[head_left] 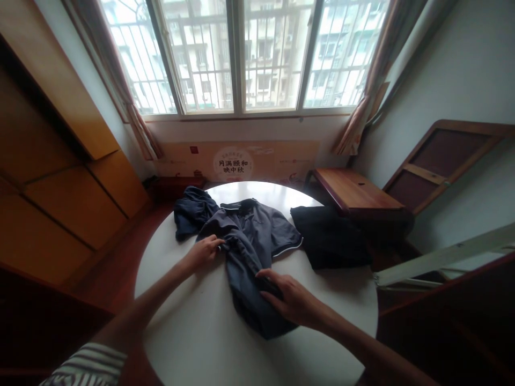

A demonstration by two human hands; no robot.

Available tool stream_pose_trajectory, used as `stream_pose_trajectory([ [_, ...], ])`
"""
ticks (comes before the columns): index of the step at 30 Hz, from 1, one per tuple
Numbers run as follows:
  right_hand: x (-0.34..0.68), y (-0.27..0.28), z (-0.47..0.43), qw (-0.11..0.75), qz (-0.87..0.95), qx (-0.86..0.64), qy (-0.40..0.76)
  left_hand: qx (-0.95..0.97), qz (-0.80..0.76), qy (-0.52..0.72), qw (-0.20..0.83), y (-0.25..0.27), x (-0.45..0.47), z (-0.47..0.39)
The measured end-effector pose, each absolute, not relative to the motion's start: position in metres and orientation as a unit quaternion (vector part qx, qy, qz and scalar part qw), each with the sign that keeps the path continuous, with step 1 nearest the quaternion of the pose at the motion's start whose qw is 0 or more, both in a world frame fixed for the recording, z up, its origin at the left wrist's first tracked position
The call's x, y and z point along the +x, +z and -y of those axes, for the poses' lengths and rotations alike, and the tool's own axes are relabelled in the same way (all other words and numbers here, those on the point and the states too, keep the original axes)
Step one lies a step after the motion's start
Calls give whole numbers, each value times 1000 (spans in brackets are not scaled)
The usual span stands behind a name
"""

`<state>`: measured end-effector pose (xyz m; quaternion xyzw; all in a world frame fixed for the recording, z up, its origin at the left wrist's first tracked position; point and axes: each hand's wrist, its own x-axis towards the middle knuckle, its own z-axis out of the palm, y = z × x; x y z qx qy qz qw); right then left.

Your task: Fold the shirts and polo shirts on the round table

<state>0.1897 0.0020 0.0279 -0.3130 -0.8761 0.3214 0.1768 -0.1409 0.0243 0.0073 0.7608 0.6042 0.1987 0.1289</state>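
Note:
A dark grey short-sleeved polo shirt [245, 241] lies rumpled on the white round table [181, 316], its collar toward the window. White piping edges the collar and the right sleeve. At the shirt's left side my left hand [207, 249] is closed, pinching the fabric near the sleeve. My right hand [292, 297] grips the side of the shirt lower down, thumb on top and fingers partly hidden in the cloth. The bottom of the shirt is bunched and folded toward me.
A crumpled navy garment [193, 212] sits at the table's back left. Dark folded cloth [332, 236] lies at the right edge. Beyond stand a wooden side table [358, 187], a leaning wooden frame [438, 161] and wooden cabinets [76, 209].

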Motion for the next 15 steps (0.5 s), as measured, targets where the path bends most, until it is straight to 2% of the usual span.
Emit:
stream_pose_trajectory([
  [4, 210, 53, -6, 223, 861, -359, 282, 728, -601, 311, 107, 35, -175, -22],
  [7, 229, 70, -3, 201, 874, -332, 293, 677, -607, 361, 206, 56, -209, -16],
  [11, 235, 73, 0, 151, 899, -230, 341, 656, -613, 275, 344, 74, -242, -19],
  [13, 230, 64, -13, 171, 895, -229, 342, 663, -614, 224, 366, 78, -247, -28],
  [15, 224, 52, -41, 213, 894, -276, 282, 669, -618, 185, 371, 80, -243, -44],
])
